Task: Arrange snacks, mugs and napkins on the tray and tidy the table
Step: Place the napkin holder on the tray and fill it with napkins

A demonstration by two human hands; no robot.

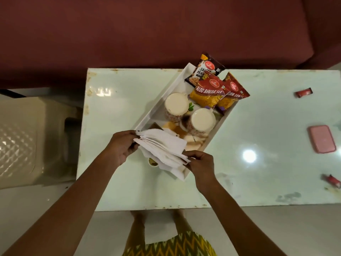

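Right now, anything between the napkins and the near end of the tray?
Nothing visible. Both hands, left and right, hold the napkins right over the tray's near end. The mugs and snack packs sit farther back, clear of that spot.

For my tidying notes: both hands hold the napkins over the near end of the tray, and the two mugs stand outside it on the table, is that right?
Not quite. The head view shows both mugs standing inside the tray. The left hand and right hand do hold the napkins over its near end.
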